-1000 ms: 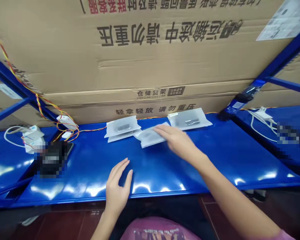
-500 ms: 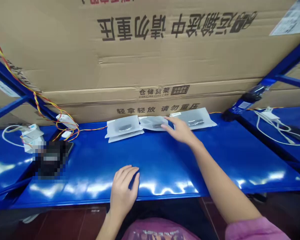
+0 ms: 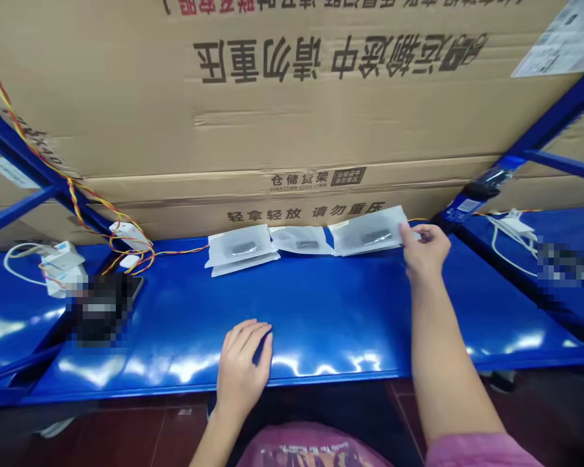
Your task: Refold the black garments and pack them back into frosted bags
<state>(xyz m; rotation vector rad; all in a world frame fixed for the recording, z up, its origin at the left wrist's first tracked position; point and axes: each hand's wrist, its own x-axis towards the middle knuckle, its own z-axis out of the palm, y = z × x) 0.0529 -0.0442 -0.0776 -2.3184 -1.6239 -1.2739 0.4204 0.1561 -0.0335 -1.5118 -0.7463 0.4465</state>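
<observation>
Pinching the right pouch (image 3: 367,235) at its outer end

From my remote post, I see my right hand (image 3: 425,245) gripping the edge of the right pouch between thumb and fingertips. The pouch lies at the back of the blue tabletop (image 3: 321,318), before the cardboard (image 3: 292,136); whether its held end is raised, I cannot tell. I judge that an edge hold suits thin, flexible packing: it steers the sheet without pressing on the dark item within.

Just beside it, the middle pouch (image 3: 294,239) sits in the same row, followed by the left pouch (image 3: 241,244), which overlaps a lower pouch (image 3: 246,264). Set along the back, they probably leave the front as working room.

My left hand (image 3: 246,360) rests near the front edge, fingers loosely curled, grasping nothing that I can see; I read it as a relaxed support. Beyond the right hand, a dark bottle (image 3: 470,194) leans near the blue upright (image 3: 559,107).
</observation>
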